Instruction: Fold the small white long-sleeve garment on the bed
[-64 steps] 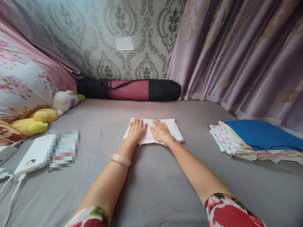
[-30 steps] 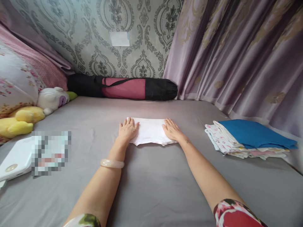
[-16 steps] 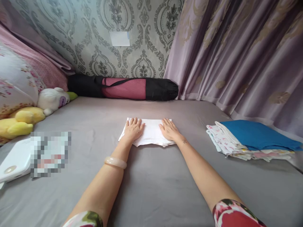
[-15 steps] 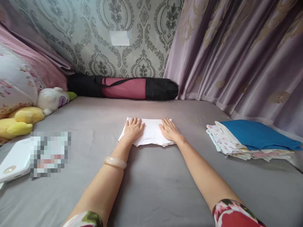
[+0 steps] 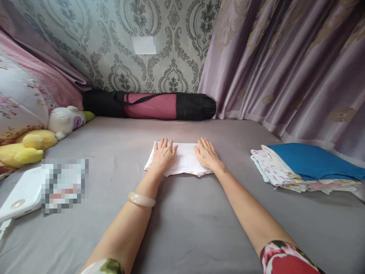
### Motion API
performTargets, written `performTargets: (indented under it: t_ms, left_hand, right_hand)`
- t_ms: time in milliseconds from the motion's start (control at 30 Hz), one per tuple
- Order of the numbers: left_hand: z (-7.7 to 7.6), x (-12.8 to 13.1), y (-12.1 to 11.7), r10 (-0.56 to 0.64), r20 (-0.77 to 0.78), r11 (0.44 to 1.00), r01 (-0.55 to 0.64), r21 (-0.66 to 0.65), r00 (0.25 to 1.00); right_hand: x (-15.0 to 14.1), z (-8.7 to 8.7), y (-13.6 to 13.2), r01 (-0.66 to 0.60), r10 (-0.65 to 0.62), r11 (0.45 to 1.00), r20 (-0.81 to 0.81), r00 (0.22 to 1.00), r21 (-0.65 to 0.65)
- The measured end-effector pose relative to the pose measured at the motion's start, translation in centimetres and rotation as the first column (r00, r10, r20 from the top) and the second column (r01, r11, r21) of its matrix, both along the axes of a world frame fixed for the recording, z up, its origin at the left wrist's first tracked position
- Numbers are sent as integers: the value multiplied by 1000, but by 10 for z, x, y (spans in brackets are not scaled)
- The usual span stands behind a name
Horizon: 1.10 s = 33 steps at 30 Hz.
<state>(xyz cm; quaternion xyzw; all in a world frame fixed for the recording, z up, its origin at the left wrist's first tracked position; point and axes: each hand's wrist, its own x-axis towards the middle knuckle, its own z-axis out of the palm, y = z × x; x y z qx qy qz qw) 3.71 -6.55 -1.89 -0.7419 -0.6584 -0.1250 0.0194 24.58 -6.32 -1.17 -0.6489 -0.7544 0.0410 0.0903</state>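
Note:
A white folded garment [image 5: 185, 158] lies flat on the grey bed sheet [image 5: 185, 220], its near edge uneven. My left hand [image 5: 164, 154] rests palm down on its left part, fingers stretched out and pointing away from me. On the right part, my right hand [image 5: 207, 153] also lies flat with its fingers extended. Neither hand grips the cloth. The palms and the cloth beneath them are hidden. A pale bangle [image 5: 142, 199] sits on my left forearm.
To the right is a stack of folded clothes [image 5: 276, 171] topped by a blue piece [image 5: 316, 160]. A rolled mat in a bag [image 5: 151, 106] lies along the wall. At left are a white device with a cable [image 5: 23, 194], a blurred-out packet [image 5: 65, 186] and plush toys [image 5: 67, 120].
Both hands have slid slightly forward on the white garment, their fingertips now reaching past its far edge. The view has shifted a little to the left.

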Motion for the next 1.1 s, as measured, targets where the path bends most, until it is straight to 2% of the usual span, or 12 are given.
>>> performTargets:
  t_ms: [133,333,500,600,733,933,1100]
  left_hand:
    - [-6,-4,2,62,20,994,-60,-90,998]
    - [-8,-9,3,71,37,988,-65,-138,997]
    - [-2,-8,2,49,31,996,-46,-82,998]
    - [0,-5,1,-25,17,999,26,-22,1000]
    - [-2,0,-1,-139,5,986,139,-96,990]
    - [-8,0,1,-147,23,982,149,-119,989]
    - [-5,-3,1,-167,69,982,173,-76,983]
  right_hand:
    - [2,-7,3,131,-129,985,23,991,-110]
    - [7,-9,5,127,-128,980,4,992,-152]
    - [3,1,-3,70,-68,994,22,997,-81]
    - [-4,6,-8,-21,21,999,11,1000,-27]
    - [-15,2,-11,-112,111,992,-8,994,-65]
    - [-16,-8,-9,-113,114,988,1,994,-105]
    - [-16,-9,-7,-103,106,991,31,994,-89]
